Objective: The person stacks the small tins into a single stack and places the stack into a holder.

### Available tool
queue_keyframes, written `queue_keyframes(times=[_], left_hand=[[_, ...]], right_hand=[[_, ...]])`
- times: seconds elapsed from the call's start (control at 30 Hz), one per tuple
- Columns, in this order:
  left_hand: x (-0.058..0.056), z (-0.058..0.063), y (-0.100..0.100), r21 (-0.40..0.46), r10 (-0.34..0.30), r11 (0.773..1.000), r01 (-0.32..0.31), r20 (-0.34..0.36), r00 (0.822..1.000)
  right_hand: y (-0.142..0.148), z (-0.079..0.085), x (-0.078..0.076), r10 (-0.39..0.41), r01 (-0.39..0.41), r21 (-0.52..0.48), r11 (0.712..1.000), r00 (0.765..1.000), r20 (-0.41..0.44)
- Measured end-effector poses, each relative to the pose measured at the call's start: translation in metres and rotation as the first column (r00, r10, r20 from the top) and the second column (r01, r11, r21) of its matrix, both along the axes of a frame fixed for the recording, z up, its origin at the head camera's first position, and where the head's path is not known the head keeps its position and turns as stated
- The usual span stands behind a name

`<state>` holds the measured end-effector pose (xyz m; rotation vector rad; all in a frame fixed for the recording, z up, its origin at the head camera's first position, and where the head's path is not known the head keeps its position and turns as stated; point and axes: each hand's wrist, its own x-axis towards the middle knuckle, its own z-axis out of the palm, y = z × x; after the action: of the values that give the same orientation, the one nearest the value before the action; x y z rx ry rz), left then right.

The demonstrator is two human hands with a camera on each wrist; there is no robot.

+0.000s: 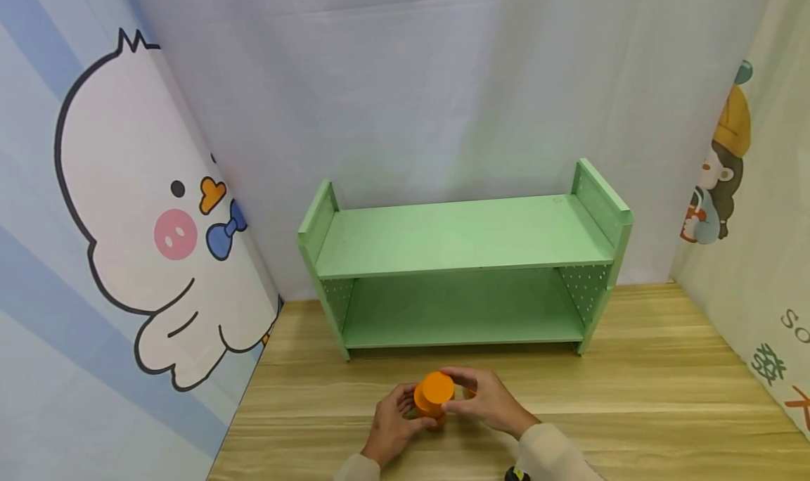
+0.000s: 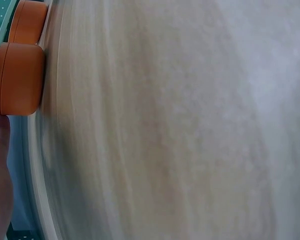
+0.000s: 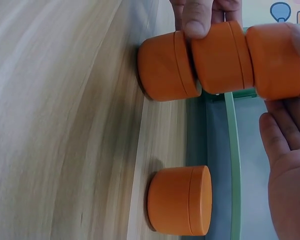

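Note:
Three round orange lidded jars stand one on another, leaning out of line: the bottom jar [image 3: 162,67] on the wooden table, the middle jar [image 3: 220,60] over it, the top jar [image 1: 438,387] highest. My left hand [image 1: 392,425] holds the stack from the left, its thumb against the middle jar near the joint with the bottom one. From the right, my right hand [image 1: 490,400] grips the top jar between thumb and fingers. A separate orange jar [image 3: 177,201] stands on the table beside the stack, mostly hidden behind my right hand in the head view.
A green two-tier shelf [image 1: 465,238] stands behind the jars, against the pale backdrop. A small black item [image 1: 517,474] with a yellow mark shows at the bottom edge near the right sleeve [image 1: 553,456]. Printed cloth panels border the wooden table [image 1: 664,389] at both sides.

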<state>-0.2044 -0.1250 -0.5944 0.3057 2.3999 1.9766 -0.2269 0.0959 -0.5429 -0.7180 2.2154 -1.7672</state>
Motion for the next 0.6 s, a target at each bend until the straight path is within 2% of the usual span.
queue_keyframes(times=[0.27,0.6], left_hand=[[0.0,-0.001,0.0,-0.025,0.0,1.0,0.0,-0.001,1.0],[0.002,0.003,0.0,0.015,0.0,1.0,-0.001,0.014,1.0]], right_hand=[[-0.006,0.0,-0.001,0.01,-0.009,0.015,1.0,1.0,-0.02],[-0.012,0.0,-0.002,-0.009,0.009,0.013,1.0,1.0,-0.024]])
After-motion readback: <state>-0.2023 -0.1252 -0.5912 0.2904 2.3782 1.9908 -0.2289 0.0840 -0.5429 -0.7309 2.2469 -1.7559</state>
